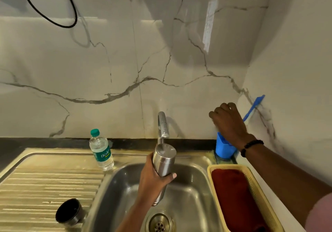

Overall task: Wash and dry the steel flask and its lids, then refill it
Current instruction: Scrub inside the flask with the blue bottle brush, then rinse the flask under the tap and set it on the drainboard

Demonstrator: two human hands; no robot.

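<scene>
Marble-look wall tiles w/ grey veins back a dark tabletop (10, 145) holding a stainless sink w/ ribbed drainboard (50, 183) on the left & deep basin (190, 192) w/ round drain. Right of the basin, a yellow perforated plastic basket (251, 181) holds a folded dark-red towel (233, 195), soft, nappy. Over the basin, tilted under the chrome tap (162, 123), is the brushed-steel cylindrical flask (164, 161): left hand (152, 183) wraps its mid-body, fingers curled round, thumb across the front. Smooth, rigid, prob. slick once wet; mid-barrel looks the best hold. Clear plastic water bottle w/ green cap (101, 150) stands at the basin's back-left edge, light & squashy. Blue plastic cup (224, 148) sits at the back-right corner; right hand (228, 122) hovers above it, fingers bent downward; can't tell if they hold anything. Blue-handled brush (253, 108) leans on the wall behind. Black-lined steel lid (69, 212) rests on the drainboard, small, easy to pinch by the rim.
</scene>
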